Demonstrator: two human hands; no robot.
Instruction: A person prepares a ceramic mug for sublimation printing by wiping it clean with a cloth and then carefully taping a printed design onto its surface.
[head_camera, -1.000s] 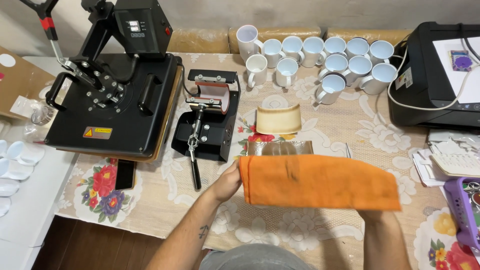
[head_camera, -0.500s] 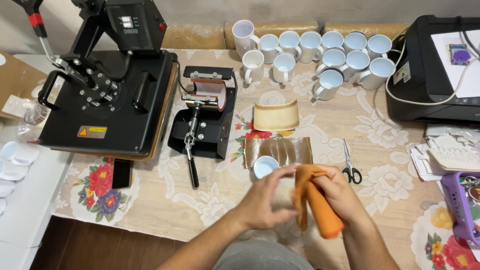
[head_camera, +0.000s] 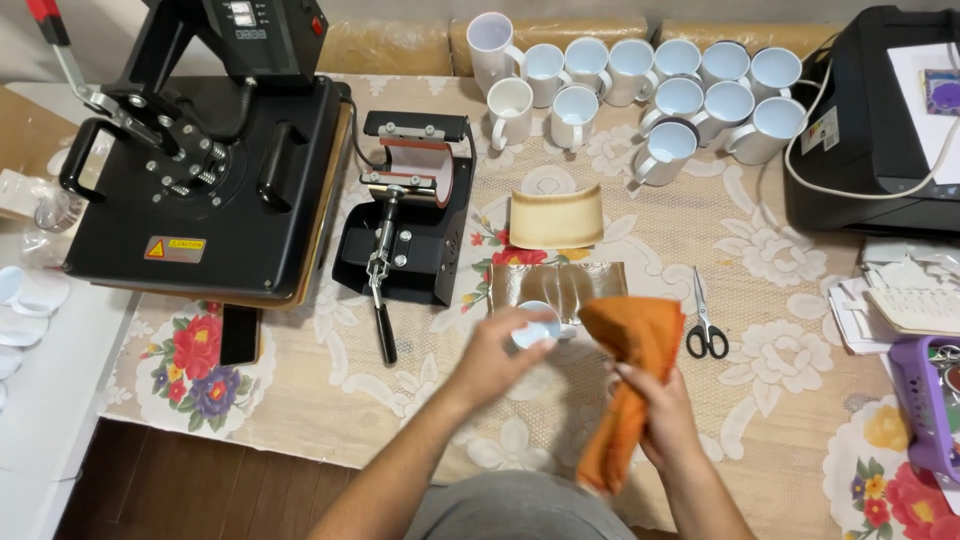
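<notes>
Now orange cloth (head_camera: 628, 380) beside white mug (head_camera: 536, 325)

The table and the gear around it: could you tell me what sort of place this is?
Probably a small home workshop for printing mugs: a flat heat press, a mug press, a cluster of blank white mugs and a printer crowd a floral-clothed table.

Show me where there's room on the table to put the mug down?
Bare cloth lies between the mug press and the left hand, near the phone. More lies right of the scissors, before the paper stack. The back is crowded with white mugs. The right hand holds the orange cloth.
</notes>
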